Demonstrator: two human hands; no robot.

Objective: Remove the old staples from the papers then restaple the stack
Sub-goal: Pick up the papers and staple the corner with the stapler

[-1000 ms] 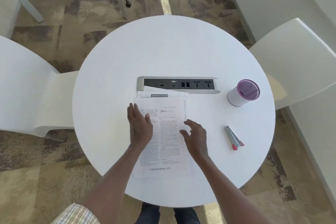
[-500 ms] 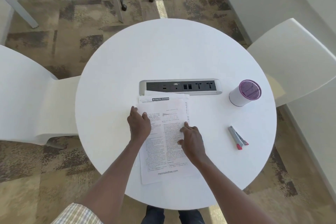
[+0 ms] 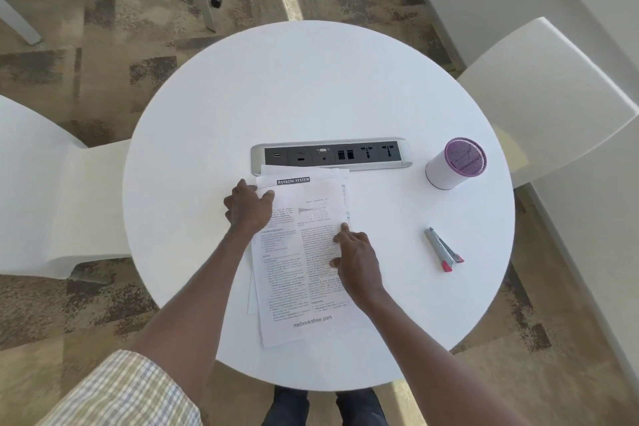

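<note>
Both hands (image 3: 249,207) slid up loose papers (image 3: 304,273) (flat, fanned), round table (image 3: 311,86)

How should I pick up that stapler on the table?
Grip the stapler across its long grey body, near the middle, coming straight down from above. It lies flat on the table with bare space on both long sides, so thumb and fingers fit there. Its red-tipped end points towards you.
</note>
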